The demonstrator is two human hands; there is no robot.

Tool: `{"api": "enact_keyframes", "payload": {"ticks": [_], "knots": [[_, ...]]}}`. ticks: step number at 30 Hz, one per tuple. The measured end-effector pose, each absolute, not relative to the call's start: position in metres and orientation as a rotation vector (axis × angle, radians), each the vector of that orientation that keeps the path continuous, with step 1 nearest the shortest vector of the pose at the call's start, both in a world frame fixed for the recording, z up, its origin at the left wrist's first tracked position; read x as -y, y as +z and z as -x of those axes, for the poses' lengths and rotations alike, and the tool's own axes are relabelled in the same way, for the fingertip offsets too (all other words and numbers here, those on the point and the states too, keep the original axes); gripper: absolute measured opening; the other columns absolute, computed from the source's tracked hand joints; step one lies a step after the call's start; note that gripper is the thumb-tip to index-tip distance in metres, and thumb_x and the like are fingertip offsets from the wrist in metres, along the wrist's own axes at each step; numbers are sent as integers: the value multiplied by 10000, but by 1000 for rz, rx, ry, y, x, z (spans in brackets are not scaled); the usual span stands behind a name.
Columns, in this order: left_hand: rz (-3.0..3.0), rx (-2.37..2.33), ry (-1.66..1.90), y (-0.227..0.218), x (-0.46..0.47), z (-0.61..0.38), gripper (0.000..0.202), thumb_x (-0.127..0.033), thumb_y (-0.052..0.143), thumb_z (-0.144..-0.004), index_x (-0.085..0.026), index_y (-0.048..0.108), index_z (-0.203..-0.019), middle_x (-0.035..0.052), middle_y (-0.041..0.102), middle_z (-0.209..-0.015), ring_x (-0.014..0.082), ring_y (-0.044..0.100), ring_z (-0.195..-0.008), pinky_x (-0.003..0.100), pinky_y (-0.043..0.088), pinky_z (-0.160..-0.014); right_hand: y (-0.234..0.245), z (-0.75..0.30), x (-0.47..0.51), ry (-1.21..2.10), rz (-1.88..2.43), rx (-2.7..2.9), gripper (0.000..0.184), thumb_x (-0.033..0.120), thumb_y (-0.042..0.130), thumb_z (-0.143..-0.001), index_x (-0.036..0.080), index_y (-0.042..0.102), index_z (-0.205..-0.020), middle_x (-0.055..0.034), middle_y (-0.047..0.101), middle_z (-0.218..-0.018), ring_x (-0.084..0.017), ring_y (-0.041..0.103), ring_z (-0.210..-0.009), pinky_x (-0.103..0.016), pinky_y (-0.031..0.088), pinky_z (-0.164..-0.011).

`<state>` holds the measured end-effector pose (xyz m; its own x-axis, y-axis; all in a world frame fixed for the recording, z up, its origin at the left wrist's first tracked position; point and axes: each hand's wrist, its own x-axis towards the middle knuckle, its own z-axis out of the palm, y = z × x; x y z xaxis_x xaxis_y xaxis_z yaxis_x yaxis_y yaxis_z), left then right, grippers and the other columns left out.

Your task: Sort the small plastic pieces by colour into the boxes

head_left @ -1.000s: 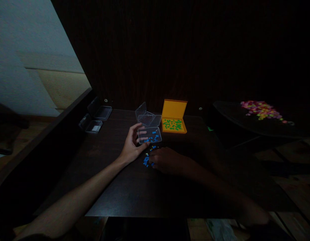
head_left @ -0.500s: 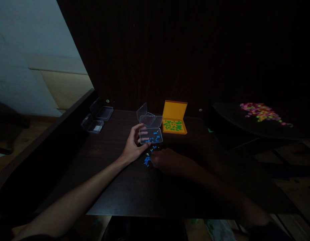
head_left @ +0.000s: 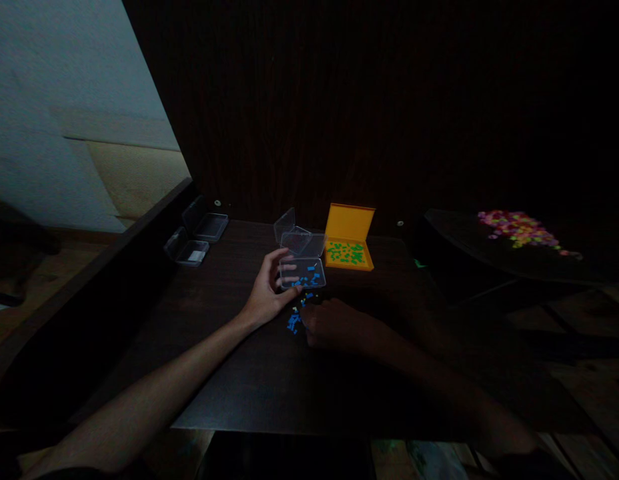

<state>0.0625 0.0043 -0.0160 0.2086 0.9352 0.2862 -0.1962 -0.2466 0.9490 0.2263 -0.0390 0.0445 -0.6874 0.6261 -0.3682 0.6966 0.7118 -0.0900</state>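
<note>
A clear plastic box [head_left: 317, 283] with its lid raised holds several small blue pieces. My left hand [head_left: 268, 288] grips its left side, thumb at the front edge and fingers seen through the clear wall. In front of it, a small pile of blue pieces [head_left: 293, 323] lies on the dark table, with a few pale yellow bits among them. My right hand [head_left: 334, 325] is at the right side of this pile, fingers curled down in a pinch. What its fingertips hold, if anything, is hidden in shadow.
An open orange box [head_left: 372, 261] with green pieces stands behind and to the right. Another clear box [head_left: 284, 223] sits behind the held one. Two open clear boxes [head_left: 213, 228] are at the left. Colourful beads [head_left: 520, 230] lie on a dark surface at right.
The view has shifted slightly. My left hand still grips the clear box, and my right hand stays at the pile with hardly any movement.
</note>
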Motion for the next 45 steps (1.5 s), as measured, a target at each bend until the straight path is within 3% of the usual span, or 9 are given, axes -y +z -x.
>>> {"api": "enact_keyframes", "payload": {"ticks": [7,12,22,34,45], "knots": [[-1363,-736,1257,-16,-2,-63,709,-227,796,-671,-260,409,-1264,90,482,-1255,217,533,-1106,369,526,-887,72,-246,29,-362,-1154,-2665,175,262,511,-909,152,588,-1021,-101,676,-1018,-198,626,-825,-293,416,-685],[-1348,-685,1225,-17,1,-66,703,-221,791,-682,-259,407,-1270,98,479,-1253,213,535,-1101,349,520,-876,78,-255,8,-393,-1242,-2807,198,322,496,-928,166,581,-1016,-61,655,-899,-164,573,-766,-262,370,-653],[-1354,-656,1148,-12,10,-67,736,-189,778,-672,-231,402,-1303,83,543,-1168,206,564,-1079,314,498,-894,64,-230,-19,-317,-1261,-2715,376,406,460,-957,129,582,-1180,-120,654,-972,-206,590,-857,-284,395,-728],[-1329,-629,1167,-12,8,-67,723,-188,793,-670,-236,415,-1285,98,526,-1237,232,568,-1124,353,513,-918,73,-238,-19,-432,-1198,-2819,342,358,486,-952,227,591,-1251,-71,687,-1018,-183,608,-854,-269,394,-739],[-1365,-662,1176,-10,8,-66,734,-234,804,-669,-230,417,-1292,112,497,-1296,252,545,-1161,373,510,-937,74,-236,-20,-324,-1183,-2793,262,294,466,-947,184,659,-1086,-69,681,-881,-170,579,-761,-261,359,-668]]}}
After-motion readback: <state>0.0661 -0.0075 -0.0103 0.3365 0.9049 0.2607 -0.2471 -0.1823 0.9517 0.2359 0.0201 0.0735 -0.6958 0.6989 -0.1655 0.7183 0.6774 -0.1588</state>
